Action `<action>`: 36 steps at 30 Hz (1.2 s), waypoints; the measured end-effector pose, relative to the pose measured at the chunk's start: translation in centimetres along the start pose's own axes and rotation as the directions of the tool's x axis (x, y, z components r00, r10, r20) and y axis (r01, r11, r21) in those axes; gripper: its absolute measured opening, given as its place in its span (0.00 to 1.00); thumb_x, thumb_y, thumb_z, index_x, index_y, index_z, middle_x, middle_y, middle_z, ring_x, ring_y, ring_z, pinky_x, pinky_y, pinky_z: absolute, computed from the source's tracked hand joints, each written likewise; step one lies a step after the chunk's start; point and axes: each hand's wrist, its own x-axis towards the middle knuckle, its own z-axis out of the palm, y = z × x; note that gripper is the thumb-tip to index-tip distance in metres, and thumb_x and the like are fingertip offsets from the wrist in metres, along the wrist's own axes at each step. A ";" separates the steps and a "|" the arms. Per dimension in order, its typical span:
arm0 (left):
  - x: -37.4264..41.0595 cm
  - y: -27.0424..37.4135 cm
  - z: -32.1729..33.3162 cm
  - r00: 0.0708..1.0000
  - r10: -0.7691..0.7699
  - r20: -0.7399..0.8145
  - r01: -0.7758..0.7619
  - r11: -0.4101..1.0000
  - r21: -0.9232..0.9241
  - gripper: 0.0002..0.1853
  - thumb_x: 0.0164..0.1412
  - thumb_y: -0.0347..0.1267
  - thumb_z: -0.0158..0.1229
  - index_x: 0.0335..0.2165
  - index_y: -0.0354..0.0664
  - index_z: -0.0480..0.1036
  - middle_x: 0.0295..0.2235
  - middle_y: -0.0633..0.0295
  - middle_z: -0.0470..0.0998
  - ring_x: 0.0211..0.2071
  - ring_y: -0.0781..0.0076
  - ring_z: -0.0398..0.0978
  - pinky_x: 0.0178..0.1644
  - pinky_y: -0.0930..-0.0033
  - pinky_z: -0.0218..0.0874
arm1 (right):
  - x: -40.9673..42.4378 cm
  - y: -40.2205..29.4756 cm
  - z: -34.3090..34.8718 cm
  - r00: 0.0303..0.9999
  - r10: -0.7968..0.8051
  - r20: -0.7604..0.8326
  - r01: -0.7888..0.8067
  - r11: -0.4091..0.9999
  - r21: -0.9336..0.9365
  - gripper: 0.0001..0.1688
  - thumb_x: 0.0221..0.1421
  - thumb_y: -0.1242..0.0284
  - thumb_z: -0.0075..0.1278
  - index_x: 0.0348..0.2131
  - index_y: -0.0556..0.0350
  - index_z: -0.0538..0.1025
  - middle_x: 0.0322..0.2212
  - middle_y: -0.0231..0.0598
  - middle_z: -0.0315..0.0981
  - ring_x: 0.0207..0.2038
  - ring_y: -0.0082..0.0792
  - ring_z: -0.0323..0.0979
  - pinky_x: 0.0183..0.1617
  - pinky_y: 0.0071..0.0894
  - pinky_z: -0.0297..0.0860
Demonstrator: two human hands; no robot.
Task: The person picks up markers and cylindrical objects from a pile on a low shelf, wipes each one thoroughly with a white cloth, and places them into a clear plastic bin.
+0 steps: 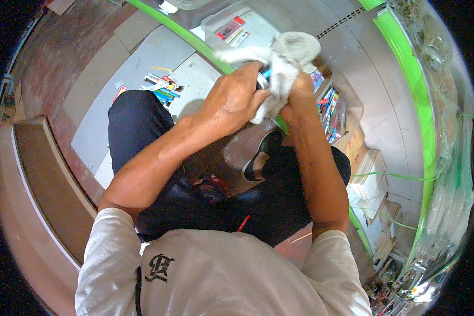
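Note:
My left hand [239, 94] grips a small round object with a shiny rim [263, 82]. Most of that object is covered by fingers and cloth, so its kind is unclear. A white knit cloth [290, 59], possibly a glove, is bunched in my right hand [299, 93] and presses against the object. Part of the cloth hangs below my left thumb, and another part spreads over the back of my left fingers. A bit of blue shows between the rim and the cloth. Both hands are raised in front of my bent knees.
Beyond my hands, a clear plastic bin [211, 23] holds several small packages. Loose packaged items [162, 87] lie on a pale board by my left knee. Another bin [333, 114] of packaged goods stands at right, near stacked white boards [369, 170] and a green-edged shelf [422, 91].

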 end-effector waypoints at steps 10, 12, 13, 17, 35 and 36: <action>0.5 -0.5 -0.9 0.999 -0.035 0.028 0.037 0.996 -0.081 0.21 0.52 0.34 0.56 0.42 0.32 0.65 0.24 0.50 0.74 0.23 0.63 0.74 0.27 0.66 0.66 | 0.2 0.5 -3.5 0.819 -0.430 0.379 0.544 0.375 -0.751 0.20 0.50 0.75 0.50 0.45 0.57 0.68 0.38 0.36 0.71 0.39 0.29 0.70 0.40 0.30 0.68; 1.0 0.4 -1.3 0.951 -0.201 0.236 0.291 0.843 -0.452 0.17 0.54 0.33 0.54 0.39 0.31 0.66 0.23 0.53 0.73 0.22 0.64 0.74 0.25 0.68 0.65 | 0.7 -0.2 -5.0 0.800 -0.444 0.403 0.558 0.305 -0.772 0.18 0.52 0.72 0.47 0.44 0.55 0.68 0.36 0.35 0.71 0.37 0.29 0.70 0.39 0.31 0.68; 1.2 0.7 -1.6 0.903 -0.245 0.353 0.418 0.695 -0.585 0.15 0.55 0.33 0.53 0.37 0.30 0.66 0.22 0.54 0.73 0.21 0.65 0.74 0.24 0.70 0.65 | 0.6 -0.9 -4.7 0.848 -0.445 0.289 0.528 0.649 -0.549 0.17 0.54 0.69 0.46 0.43 0.55 0.69 0.35 0.35 0.71 0.35 0.29 0.70 0.38 0.31 0.68; 1.0 0.2 -1.1 0.896 -0.130 0.425 0.444 0.321 -0.837 0.16 0.58 0.37 0.51 0.37 0.32 0.67 0.25 0.59 0.72 0.20 0.74 0.73 0.21 0.76 0.65 | 2.1 -4.0 -8.0 0.847 -0.459 0.267 0.504 0.854 -0.130 0.18 0.54 0.64 0.45 0.41 0.56 0.70 0.33 0.36 0.71 0.34 0.33 0.70 0.38 0.32 0.68; 13.3 -19.0 5.3 0.775 -0.616 0.140 0.613 0.787 0.068 0.20 0.48 0.42 0.56 0.27 0.32 0.74 0.21 0.53 0.75 0.23 0.63 0.75 0.33 0.64 0.66 | -3.5 -7.1 -13.1 0.719 -0.695 0.025 0.435 0.421 -0.796 0.23 0.55 0.60 0.45 0.43 0.59 0.68 0.35 0.41 0.69 0.36 0.35 0.69 0.41 0.32 0.67; 14.3 -20.1 6.1 0.814 -0.565 0.136 0.532 0.819 0.213 0.22 0.46 0.44 0.56 0.31 0.33 0.75 0.30 0.48 0.77 0.31 0.58 0.76 0.40 0.63 0.65 | -3.7 -7.1 -13.6 0.742 -0.670 -0.020 0.409 0.476 -0.778 0.23 0.55 0.60 0.45 0.43 0.59 0.68 0.35 0.41 0.69 0.37 0.35 0.69 0.41 0.32 0.67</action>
